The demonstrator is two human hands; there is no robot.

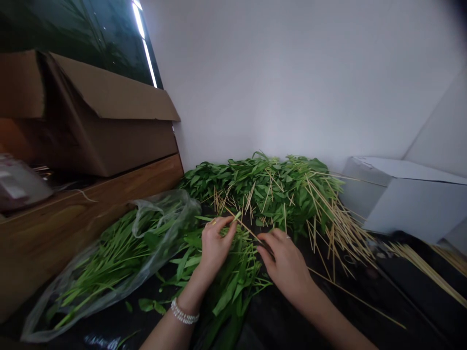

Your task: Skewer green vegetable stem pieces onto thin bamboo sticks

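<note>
My left hand (215, 243), with a bead bracelet on its wrist, pinches a leafy green stem at the tip of a thin bamboo skewer (245, 227). My right hand (284, 262) grips the same skewer lower down, fingers curled round it. Both hands rest over a loose bunch of green leafy stems (233, 282) on a black surface. Behind them lies a large heap of skewered greens (270, 189) with many stick ends poking out toward the right.
A clear plastic bag of green stems (116, 257) lies at the left. A wooden ledge (91, 209) carries a cardboard box (109, 121). A white box (401, 194) stands at the right, with loose skewers (426, 267) in front of it. White wall behind.
</note>
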